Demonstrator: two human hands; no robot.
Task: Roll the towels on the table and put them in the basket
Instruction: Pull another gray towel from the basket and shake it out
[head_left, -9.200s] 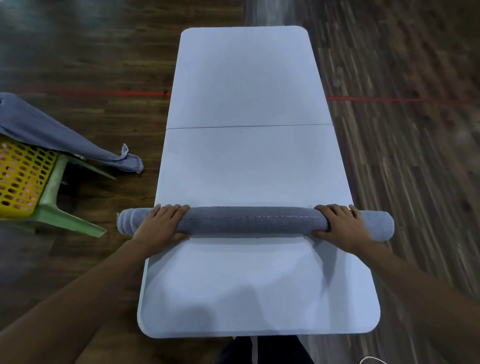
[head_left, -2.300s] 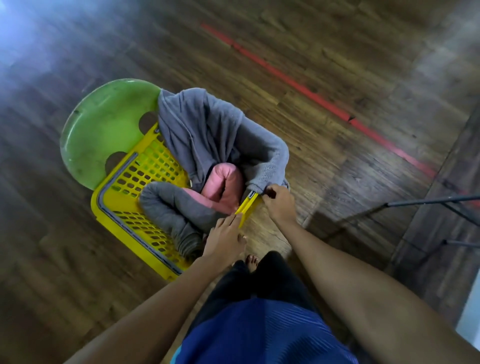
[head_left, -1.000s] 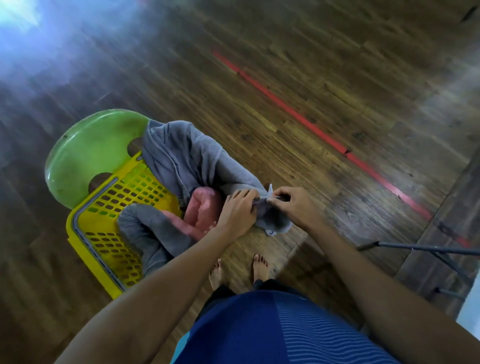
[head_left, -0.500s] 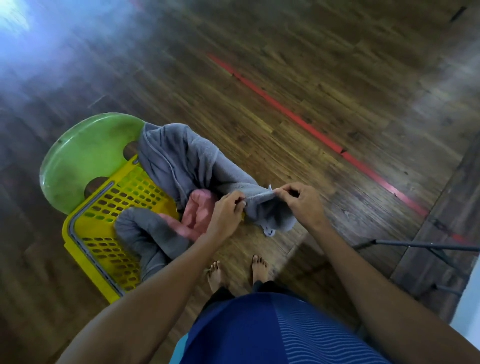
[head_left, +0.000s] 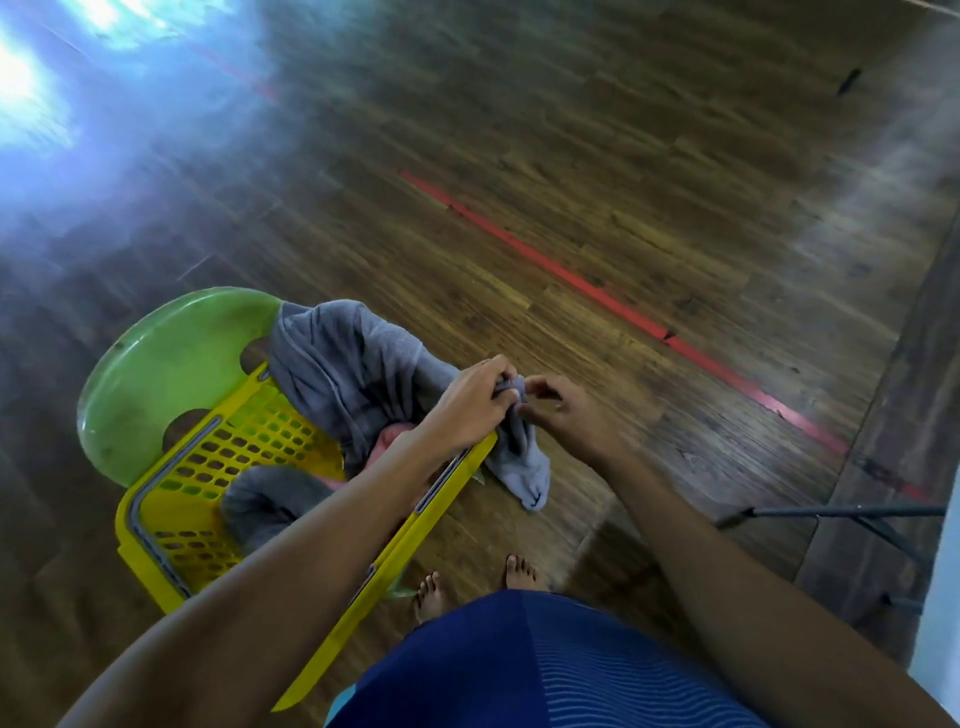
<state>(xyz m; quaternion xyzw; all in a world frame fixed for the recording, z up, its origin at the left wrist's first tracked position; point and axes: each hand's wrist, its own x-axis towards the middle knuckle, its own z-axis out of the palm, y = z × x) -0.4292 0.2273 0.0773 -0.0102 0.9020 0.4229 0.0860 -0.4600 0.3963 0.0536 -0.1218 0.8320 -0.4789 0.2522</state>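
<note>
A yellow basket (head_left: 156, 551) sits on a green plastic chair (head_left: 171, 364). Inside it lie a rolled grey towel (head_left: 265, 499) and a pink towel (head_left: 390, 439), mostly hidden under my left arm. A loose grey towel (head_left: 343, 364) is draped over the basket's far corner and hangs down outside the rim to the floor side. My left hand (head_left: 470, 410) grips a bunched corner of this towel above the rim. My right hand (head_left: 563, 415) is right beside it, thumb and forefinger pinching the same bunched corner.
I stand on a dark wooden floor crossed by a red tape line (head_left: 623, 312). My bare feet (head_left: 431, 592) are close to the basket. Dark metal table legs (head_left: 831, 512) and a sliver of the white table (head_left: 943, 597) are at the right edge.
My hands held the towel's edge stretched between them half a second ago; now they have come together at one bunched corner. The rolled grey towel went from table to basket earlier.
</note>
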